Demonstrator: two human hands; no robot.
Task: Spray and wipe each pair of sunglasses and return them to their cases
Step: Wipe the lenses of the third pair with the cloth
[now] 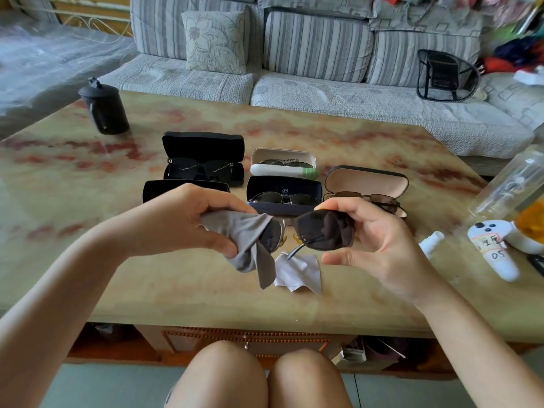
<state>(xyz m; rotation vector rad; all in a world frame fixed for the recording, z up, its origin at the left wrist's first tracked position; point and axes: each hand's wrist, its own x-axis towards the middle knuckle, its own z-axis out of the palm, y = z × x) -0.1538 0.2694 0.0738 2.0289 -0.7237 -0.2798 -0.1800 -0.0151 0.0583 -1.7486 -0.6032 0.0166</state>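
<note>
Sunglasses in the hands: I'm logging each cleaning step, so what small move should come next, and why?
Probably rub the grey cloth over the lens it covers. The left hand pinches that cloth around one lens of the sunglasses, while the right hand steadies the other end, whose lens is bare, so wiping looks unfinished.

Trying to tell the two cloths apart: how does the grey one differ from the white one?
The grey cloth is gripped in the left hand and bunched over one lens of the sunglasses, its end hanging; the white cloth lies loose on the table. The grey cloth is crumpled, the white cloth nearly flat. Both look like soft lens cloths.
</note>
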